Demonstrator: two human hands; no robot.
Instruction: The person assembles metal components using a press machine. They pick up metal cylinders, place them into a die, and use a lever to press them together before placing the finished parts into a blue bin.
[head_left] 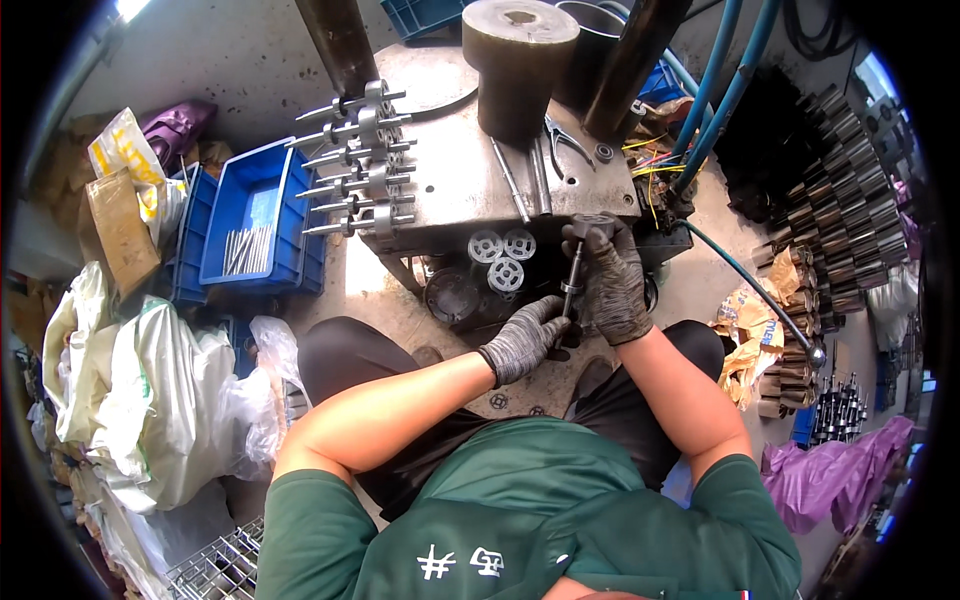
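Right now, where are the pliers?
Head view, right of top centre: pliers on the metal table, between the rods and small ring, beyond the right hand.

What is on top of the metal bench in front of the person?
On the metal bench: pliers, two slim metal pieces, a small ring and, along its left edge, disc-fitted shafts. The surface behind the thick round column is hidden.

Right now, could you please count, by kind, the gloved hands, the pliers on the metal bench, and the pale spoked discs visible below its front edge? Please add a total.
Gloved hands: 2
Pliers: 1 pair
Pale spoked discs: 3 visible
Total: 6
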